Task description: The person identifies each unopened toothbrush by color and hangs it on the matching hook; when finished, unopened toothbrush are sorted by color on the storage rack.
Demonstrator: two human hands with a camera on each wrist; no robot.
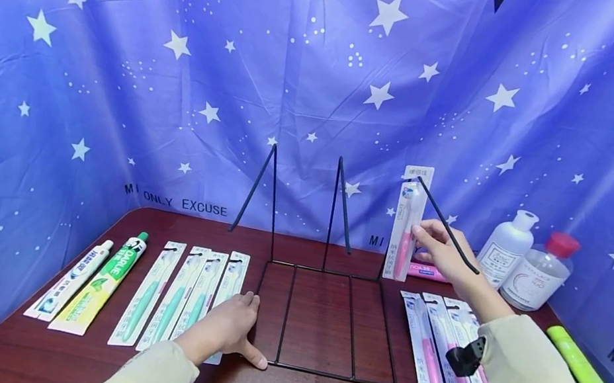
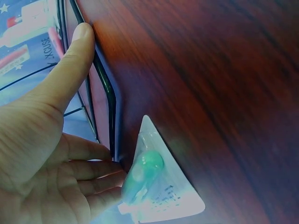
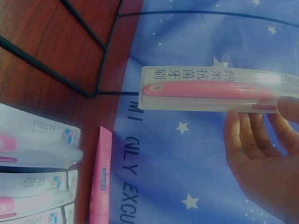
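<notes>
A black wire rack (image 1: 326, 374) with three sloping prongs stands mid-table. My right hand (image 1: 445, 247) pinches the edge of a packaged pink toothbrush (image 1: 402, 253), thumb on one side and fingers on the other. The package is upright at the rack's right prong (image 1: 447, 222), whose upper end overlaps the card's top. In the right wrist view, the pink handle (image 3: 205, 89) shows through clear plastic. My left hand (image 1: 228, 326) rests at the rack's front left corner, its thumb (image 2: 79, 51) stretched along the front bar and fingers by the side bar.
Several packaged green toothbrushes (image 1: 145, 300) lie left of the rack, beside two toothpaste tubes (image 1: 102, 283). Three packaged pink toothbrushes (image 1: 427, 361) lie on the right. A pink tube (image 1: 429, 273), a white bottle (image 1: 506, 246), a red-capped bottle (image 1: 537, 275) and a yellow-green tube (image 1: 586, 373) stand or lie beyond.
</notes>
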